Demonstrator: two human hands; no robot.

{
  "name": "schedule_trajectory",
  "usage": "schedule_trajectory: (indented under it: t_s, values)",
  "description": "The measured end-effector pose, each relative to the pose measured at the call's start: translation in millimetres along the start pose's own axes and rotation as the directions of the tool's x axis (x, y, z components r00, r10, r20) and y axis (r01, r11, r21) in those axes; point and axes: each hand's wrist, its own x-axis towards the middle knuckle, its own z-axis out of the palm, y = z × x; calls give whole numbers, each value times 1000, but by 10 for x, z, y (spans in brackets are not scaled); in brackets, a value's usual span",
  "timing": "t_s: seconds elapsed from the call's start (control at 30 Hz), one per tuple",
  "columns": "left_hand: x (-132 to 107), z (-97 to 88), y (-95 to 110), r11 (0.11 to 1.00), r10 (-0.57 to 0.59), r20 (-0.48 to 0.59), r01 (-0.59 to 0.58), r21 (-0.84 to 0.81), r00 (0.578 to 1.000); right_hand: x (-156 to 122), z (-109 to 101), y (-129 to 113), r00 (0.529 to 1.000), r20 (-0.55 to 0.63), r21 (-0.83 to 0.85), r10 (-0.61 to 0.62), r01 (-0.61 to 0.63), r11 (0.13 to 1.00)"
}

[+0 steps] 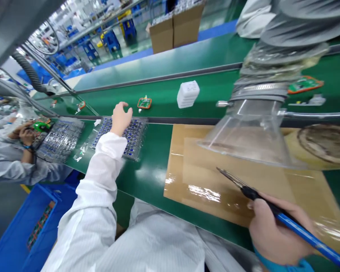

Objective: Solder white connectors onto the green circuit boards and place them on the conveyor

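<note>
My left hand (121,118) reaches out over the far part of a clear plastic tray (133,145) filled with rows of small blue-and-metal parts. Its thumb and fingers are apart, and nothing shows between them. Just past that hand, a small green circuit board with an orange rim (144,102) lies on the green conveyor belt. My right hand (277,230) is closed around a soldering iron (252,193) with a black and blue handle. The iron's metal tip points up and left above a brown, film-covered mat (177,177).
A clear fume hood (249,132) on a grey duct hangs over the mat, beside a stained round container (294,149). A stack of white blocks (187,94) and another board (306,84) sit on the belt. At left, a co-worker's hands (27,135) work near another tray (61,138), above a blue bin (17,234).
</note>
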Motion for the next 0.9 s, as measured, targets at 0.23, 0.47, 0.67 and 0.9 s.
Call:
schedule_trajectory:
  t_s: [0.23, 0.47, 0.67, 0.9]
  values:
    - [-528, -487, -481, 981, 13, 567, -120, 152, 824, -14, 35, -227, 998, 48, -30, 28, -26, 999]
    - [-940, -443, -455, 827, 140, 625, -438, 353, 768, -2, 32, -195, 997, 59, -21, -50, 51, 998]
    - [-1009, -472, -453, 776, 173, 634, -500, 383, 754, 1, -34, -155, 999, 36, -30, -41, 42, 999]
    - [-1011, -590, -420, 820, 242, 615, -497, 284, 751, 109, -140, -151, 980, -6, -58, -200, 199, 978]
